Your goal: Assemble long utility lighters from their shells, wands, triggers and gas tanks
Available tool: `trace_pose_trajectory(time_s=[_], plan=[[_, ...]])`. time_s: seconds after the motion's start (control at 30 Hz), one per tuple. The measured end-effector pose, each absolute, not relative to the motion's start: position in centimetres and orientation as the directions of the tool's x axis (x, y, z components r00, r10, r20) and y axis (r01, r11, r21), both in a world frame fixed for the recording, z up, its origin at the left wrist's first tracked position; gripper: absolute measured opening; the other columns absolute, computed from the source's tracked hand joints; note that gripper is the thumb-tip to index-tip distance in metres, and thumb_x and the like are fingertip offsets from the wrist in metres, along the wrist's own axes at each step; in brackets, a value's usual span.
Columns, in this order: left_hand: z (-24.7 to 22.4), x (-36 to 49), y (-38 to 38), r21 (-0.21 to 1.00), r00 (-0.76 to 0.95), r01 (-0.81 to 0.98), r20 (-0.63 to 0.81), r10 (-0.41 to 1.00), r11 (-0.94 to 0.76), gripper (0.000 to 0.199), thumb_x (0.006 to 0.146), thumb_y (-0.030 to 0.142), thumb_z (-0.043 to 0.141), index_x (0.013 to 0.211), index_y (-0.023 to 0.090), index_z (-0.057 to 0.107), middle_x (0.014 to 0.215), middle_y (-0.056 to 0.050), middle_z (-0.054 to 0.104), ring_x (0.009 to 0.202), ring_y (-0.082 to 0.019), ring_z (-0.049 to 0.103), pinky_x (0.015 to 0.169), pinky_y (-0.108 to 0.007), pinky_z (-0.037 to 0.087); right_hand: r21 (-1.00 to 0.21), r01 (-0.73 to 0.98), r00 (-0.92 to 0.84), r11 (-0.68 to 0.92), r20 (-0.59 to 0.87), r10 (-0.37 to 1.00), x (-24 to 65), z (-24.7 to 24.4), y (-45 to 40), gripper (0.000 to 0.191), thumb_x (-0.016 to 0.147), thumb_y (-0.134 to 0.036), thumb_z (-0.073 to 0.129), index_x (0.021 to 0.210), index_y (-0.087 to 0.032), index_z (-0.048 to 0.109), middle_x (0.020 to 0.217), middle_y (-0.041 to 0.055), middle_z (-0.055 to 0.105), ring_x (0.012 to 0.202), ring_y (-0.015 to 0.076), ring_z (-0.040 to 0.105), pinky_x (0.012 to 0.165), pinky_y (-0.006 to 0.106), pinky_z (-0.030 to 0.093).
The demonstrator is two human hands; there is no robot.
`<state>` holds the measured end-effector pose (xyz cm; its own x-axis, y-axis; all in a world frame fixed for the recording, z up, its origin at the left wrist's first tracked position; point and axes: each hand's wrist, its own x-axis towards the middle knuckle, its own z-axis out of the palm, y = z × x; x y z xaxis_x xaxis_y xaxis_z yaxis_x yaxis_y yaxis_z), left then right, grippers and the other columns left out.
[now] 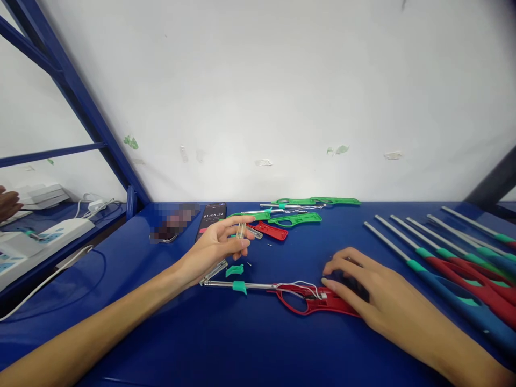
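My left hand [226, 239] is raised over the blue table, pinching a small clear plastic fuel tank [241, 231] between thumb and fingers. My right hand [363, 285] rests at the handle end of an opened red stick lighter [298, 306]. Its fingers are curved and apart, with the thumb over the red casing; I see nothing held in them. White wires and a metal tube [258, 286] with a green collar [239, 287] lie in and along that casing. A loose green piece [235, 270] and another clear part [215, 271] lie below my left hand.
Green casing halves [296, 219] and a red casing piece [272, 231] lie toward the wall. A phone [213, 212] showing a timer stands behind my left hand. Several whole stick lighters [443, 293] lie at right. Power strips [60, 236] and another person's hand [8, 204] are at far left.
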<state>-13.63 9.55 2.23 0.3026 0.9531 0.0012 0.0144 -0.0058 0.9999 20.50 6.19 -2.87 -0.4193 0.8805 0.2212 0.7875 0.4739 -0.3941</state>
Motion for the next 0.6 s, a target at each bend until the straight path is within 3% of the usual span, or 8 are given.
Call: trace_pose_trajectory(time_s=[0.6], plan=[[2.42, -13.4, 9.45, 0.999, 0.289, 0.054, -0.017, 0.957, 0.001, 0.068, 0.079, 0.023, 0.085, 0.144, 0.021, 0.064, 0.114, -0.007, 0.069, 0.068, -0.009, 0.06, 0.062, -0.028, 0.043, -0.414, 0.807, -0.394, 0.422, 0.156, 0.906, 20.37, -2.62, 6.03, 0.033, 0.11, -0.054, 0.04, 0.115, -0.035, 0.066, 0.13, 0.0042, 0.064, 0.104, 0.0234, 0.071, 0.103, 0.046, 0.057]])
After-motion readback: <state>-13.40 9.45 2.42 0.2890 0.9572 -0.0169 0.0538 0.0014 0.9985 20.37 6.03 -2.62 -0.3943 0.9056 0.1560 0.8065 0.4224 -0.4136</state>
